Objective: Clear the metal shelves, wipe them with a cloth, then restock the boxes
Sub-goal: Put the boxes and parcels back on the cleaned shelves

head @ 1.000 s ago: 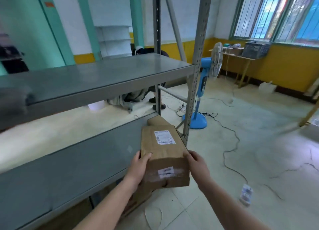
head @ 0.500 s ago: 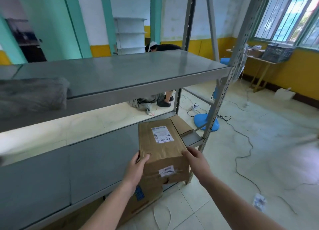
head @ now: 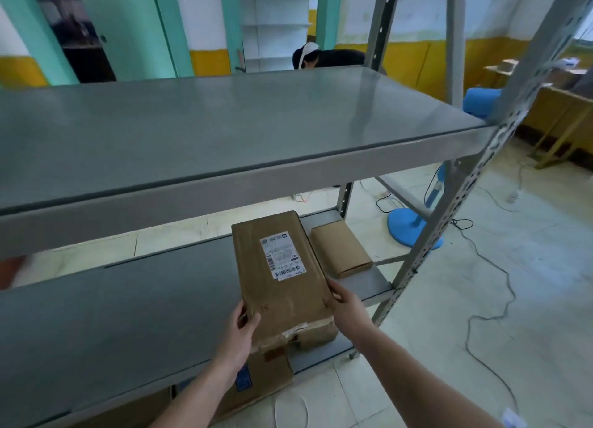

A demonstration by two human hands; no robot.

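A long brown cardboard box (head: pixel 282 276) with a white shipping label lies lengthwise on the lower metal shelf (head: pixel 134 302), its near end over the shelf's front edge. My left hand (head: pixel 242 334) grips its near left corner and my right hand (head: pixel 345 305) presses its right side. A small flat brown box (head: pixel 340 249) rests on the same shelf just to the right. The upper metal shelf (head: pixel 208 122) is bare in view.
More cardboard boxes (head: pixel 256 382) sit on the floor under the shelf. A perforated upright post (head: pixel 455 203) stands at the right. A blue fan base (head: pixel 410 225) and cables (head: pixel 487 299) lie on the floor. A person (head: pixel 324 58) bends behind the shelf.
The box has moved forward and left, from beside the shelf's end onto the lower shelf, next to the small flat box. My view has shifted left and closer.
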